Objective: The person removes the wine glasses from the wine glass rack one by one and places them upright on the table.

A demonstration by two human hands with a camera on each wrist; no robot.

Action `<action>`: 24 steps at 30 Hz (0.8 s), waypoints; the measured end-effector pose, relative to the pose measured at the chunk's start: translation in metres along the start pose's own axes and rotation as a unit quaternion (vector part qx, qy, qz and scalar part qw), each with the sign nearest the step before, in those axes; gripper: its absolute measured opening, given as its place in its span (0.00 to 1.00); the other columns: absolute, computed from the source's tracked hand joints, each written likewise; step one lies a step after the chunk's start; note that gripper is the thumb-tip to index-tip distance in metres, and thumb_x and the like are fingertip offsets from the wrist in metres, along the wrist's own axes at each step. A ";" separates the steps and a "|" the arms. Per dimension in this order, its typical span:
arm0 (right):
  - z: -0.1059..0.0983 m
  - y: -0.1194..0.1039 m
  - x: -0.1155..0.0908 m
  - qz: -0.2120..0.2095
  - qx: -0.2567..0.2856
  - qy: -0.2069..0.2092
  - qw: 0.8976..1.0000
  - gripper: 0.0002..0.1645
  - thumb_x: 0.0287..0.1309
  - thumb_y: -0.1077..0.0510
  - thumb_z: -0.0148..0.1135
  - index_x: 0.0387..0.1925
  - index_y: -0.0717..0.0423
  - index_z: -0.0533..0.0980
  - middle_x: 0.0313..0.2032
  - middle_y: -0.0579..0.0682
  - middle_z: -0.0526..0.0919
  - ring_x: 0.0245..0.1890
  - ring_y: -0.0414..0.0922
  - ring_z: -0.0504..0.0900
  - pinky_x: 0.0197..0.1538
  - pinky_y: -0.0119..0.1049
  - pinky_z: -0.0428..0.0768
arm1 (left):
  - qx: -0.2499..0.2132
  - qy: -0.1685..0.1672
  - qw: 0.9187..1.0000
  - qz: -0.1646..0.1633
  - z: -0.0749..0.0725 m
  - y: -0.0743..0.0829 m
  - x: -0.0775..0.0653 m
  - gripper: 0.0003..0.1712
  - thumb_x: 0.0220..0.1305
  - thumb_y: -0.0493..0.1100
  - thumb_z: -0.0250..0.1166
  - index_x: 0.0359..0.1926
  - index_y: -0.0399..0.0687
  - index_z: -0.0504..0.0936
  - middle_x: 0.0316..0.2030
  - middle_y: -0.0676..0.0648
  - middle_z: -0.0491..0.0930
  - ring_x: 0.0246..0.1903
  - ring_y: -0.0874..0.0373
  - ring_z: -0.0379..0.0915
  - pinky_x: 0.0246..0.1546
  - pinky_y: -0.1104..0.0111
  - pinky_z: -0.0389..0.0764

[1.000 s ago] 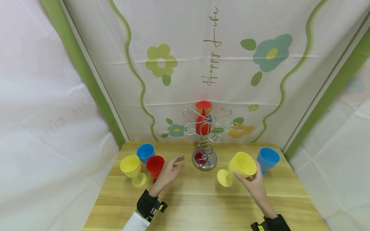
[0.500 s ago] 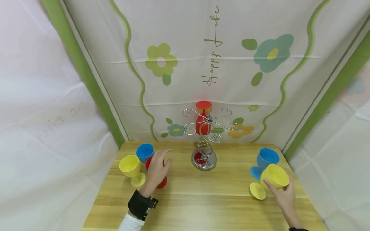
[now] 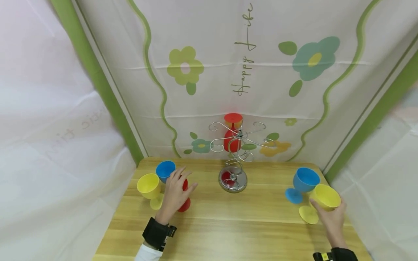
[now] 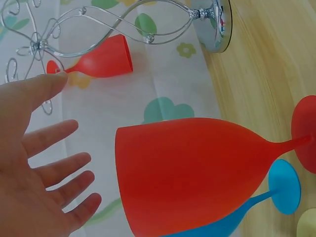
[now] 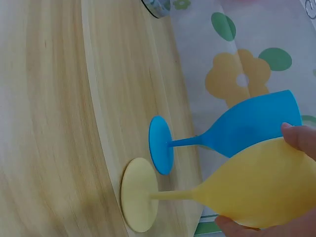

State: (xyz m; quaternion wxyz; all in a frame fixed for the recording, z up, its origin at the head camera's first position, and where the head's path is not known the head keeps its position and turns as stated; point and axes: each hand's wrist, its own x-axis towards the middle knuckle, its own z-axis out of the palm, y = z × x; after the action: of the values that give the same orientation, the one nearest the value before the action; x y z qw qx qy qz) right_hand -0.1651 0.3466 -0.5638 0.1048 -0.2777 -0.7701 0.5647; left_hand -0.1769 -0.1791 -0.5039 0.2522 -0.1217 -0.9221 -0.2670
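Observation:
My right hand (image 3: 334, 220) grips the bowl of a yellow plastic goblet (image 3: 327, 199) at the right of the table. Its foot (image 5: 139, 195) is at the tabletop in the right wrist view, close beside the foot of a blue goblet (image 5: 252, 123). On the left, my left hand (image 3: 174, 195) is over a red goblet (image 4: 197, 173), partly covering it in the head view. Its fingers (image 4: 57, 138) are spread and apart from the red bowl's rim in the left wrist view. Behind and beside it stand another blue goblet (image 3: 165, 170) and another yellow goblet (image 3: 148, 186).
A silver wire glass rack (image 3: 233, 184) with curled arms stands at the back middle of the wooden table (image 3: 228, 235). Another red goblet (image 3: 232, 142) hangs upside down on it. A white flowered cloth (image 3: 209, 32) rises behind, with white cloth at both sides.
My right hand has carried the yellow goblet rightward and down beside the blue one. My left hand has moved left to the red goblet.

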 end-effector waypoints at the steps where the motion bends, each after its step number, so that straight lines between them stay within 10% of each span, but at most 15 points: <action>1: 0.000 0.001 0.002 0.000 0.002 0.005 1.000 0.67 0.61 0.48 0.72 0.81 0.44 0.32 0.81 0.59 0.44 0.79 0.59 0.49 0.82 0.57 0.50 | -0.003 0.000 1.000 0.000 0.001 0.000 0.000 0.27 0.61 0.50 0.75 0.56 0.40 0.84 0.63 0.32 0.77 0.64 0.32 0.69 0.60 0.35 0.74; 15: 0.005 -0.002 0.017 -0.034 0.006 -0.007 0.999 0.63 0.64 0.50 0.70 0.80 0.41 0.34 0.80 0.58 0.45 0.78 0.54 0.51 0.82 0.51 0.50 | -0.020 0.000 1.000 -0.022 0.001 -0.001 0.003 0.26 0.63 0.51 0.73 0.57 0.39 0.84 0.66 0.32 0.74 0.67 0.32 0.66 0.63 0.34 0.71; 24: -0.023 -0.041 0.017 -0.121 -0.082 0.002 0.989 0.64 0.64 0.47 0.67 0.82 0.53 0.33 0.80 0.67 0.38 0.80 0.67 0.40 0.80 0.66 0.44 | -0.019 0.006 0.999 -0.031 0.000 0.001 0.000 0.23 0.67 0.49 0.70 0.57 0.40 0.83 0.66 0.33 0.75 0.66 0.34 0.67 0.63 0.36 0.73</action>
State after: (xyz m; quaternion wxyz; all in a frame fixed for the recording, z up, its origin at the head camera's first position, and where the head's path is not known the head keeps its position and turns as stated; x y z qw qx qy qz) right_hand -0.1810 0.3660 -0.5205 0.1507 -0.1914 -0.8413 0.4825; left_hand -0.1764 -0.1783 -0.5041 0.2469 -0.0965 -0.9188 -0.2926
